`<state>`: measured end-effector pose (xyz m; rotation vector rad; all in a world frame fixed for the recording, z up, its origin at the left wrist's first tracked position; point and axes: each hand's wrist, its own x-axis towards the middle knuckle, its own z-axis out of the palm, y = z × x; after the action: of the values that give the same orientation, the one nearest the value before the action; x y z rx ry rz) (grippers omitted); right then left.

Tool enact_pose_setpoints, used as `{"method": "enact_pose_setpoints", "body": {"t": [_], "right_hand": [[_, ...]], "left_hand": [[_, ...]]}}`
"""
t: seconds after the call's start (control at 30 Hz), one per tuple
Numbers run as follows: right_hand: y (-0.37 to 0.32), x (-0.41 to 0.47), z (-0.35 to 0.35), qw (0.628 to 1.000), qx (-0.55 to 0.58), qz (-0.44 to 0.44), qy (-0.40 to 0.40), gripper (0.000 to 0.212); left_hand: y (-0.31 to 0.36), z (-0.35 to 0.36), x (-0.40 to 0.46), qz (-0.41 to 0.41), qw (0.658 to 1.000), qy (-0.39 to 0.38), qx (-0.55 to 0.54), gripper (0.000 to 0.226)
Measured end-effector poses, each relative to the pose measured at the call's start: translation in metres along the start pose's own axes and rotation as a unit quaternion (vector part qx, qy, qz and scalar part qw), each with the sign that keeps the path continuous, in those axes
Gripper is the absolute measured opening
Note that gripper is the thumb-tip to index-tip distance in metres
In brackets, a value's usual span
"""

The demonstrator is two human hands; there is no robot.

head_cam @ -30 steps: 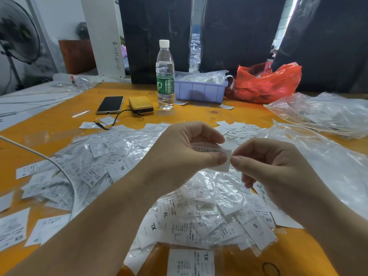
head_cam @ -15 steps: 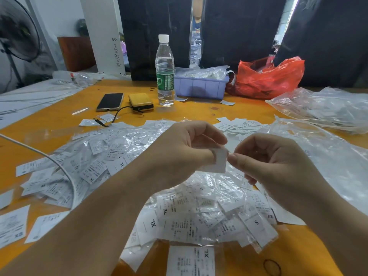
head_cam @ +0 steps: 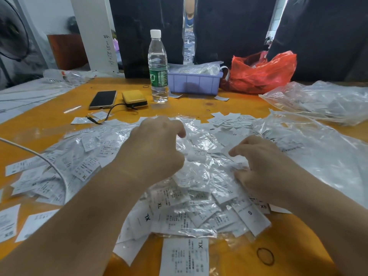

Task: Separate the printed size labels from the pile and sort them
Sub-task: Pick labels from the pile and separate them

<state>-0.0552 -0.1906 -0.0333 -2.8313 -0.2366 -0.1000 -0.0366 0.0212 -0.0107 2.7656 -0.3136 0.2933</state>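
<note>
A wide pile of white printed size labels, many in clear plastic sleeves, covers the orange table. XL, S and XS marks show on the near ones. My left hand hovers low over the middle of the pile with its fingers loosely curled and nothing visible in them. My right hand rests on the pile's right side. Its index finger and thumb close round a small white label, which is blurred. A single XL label lies apart at the near edge.
Behind the pile stand a water bottle, a phone, a yellow power bank, a purple bin and a red bag. Clear plastic bags lie at the right. A white cable crosses the left labels.
Both hands held one label up between them before. They have dropped apart onto the pile: the left hand no longer pinches it and the right hand reaches into the labels.
</note>
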Motion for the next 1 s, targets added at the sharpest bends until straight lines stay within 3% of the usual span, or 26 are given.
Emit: {"method": "enact_pose_setpoints", "body": {"t": [0.07,0.23,0.4,0.53,0.87,1.0], "right_hand": [[0.001,0.001,0.001,1.000,-0.011,0.017,-0.019,0.042],[0.000,0.002,0.002,0.999,0.010,0.020,-0.047,0.018],[-0.006,0.001,-0.001,0.994,0.105,0.027,-0.032,0.015],[-0.012,-0.003,-0.004,0.981,0.182,0.034,-0.048,0.025],[-0.016,-0.005,-0.002,0.957,0.282,0.016,-0.064,0.020],[-0.012,-0.005,-0.001,0.977,0.205,-0.006,-0.064,0.011]], "left_hand": [[0.003,0.003,-0.001,0.019,0.999,0.016,0.021,0.042],[0.010,0.008,-0.005,0.084,0.990,-0.044,-0.104,0.030],[0.012,0.011,-0.005,0.113,0.984,-0.035,-0.136,0.022],[0.012,0.014,-0.005,0.119,0.982,-0.052,-0.137,0.020],[0.013,0.021,-0.006,0.106,0.981,-0.107,-0.126,0.026],[0.013,0.020,-0.006,0.103,0.980,-0.109,-0.133,0.028]]}}
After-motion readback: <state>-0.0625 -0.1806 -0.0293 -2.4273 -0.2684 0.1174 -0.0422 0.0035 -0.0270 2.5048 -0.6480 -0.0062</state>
